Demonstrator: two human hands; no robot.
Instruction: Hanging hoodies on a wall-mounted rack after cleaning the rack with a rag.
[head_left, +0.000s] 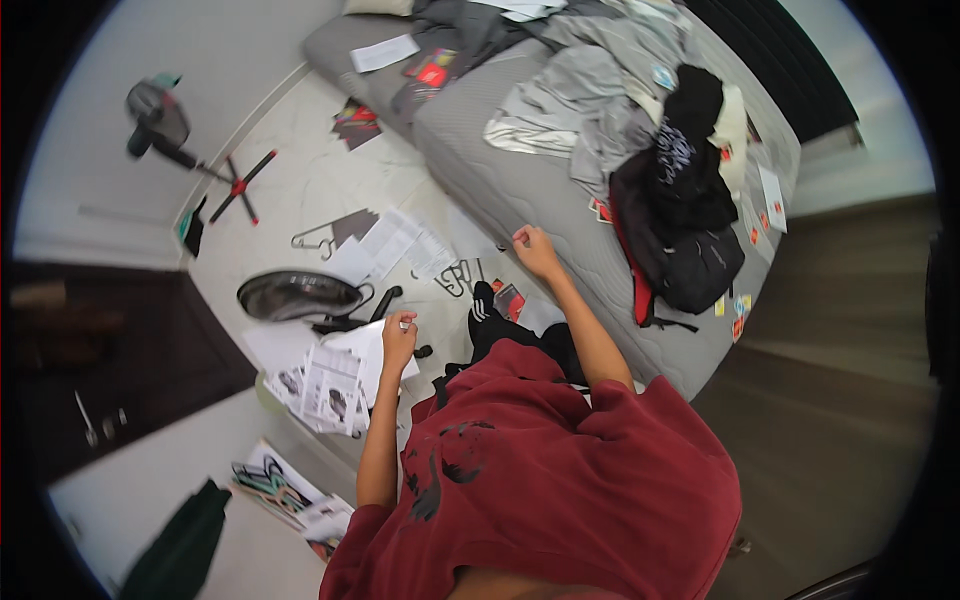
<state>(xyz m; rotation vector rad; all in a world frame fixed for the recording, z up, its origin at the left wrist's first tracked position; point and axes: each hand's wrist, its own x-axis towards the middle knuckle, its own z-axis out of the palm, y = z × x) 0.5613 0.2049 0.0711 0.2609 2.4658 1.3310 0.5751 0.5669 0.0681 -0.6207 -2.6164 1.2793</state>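
Observation:
My left hand (400, 336) is raised with its fingers loosely curled and nothing seen in it, above printed sheets (330, 386) piled beside a black chair (300, 295). Near the side of the grey mattress (480, 142) hangs my right hand (534, 247), its fingers bent inward; nothing shows in it. Between the hands and beyond them, more paper sheets (390, 240) and black clothes hangers (454, 279) lie on the pale floor. A black backpack with red edging (686, 262) rests on the mattress, partly under a black garment (694, 150).
A stand with red and black legs (238, 186) is by the far wall. Crumpled grey cloth (577, 97) and scattered cards (754, 236) lie on the bed. Dark booklets (358, 124) are on the floor. At lower left, a box (281, 487) holds hangers; a dark door (127, 367) is beyond.

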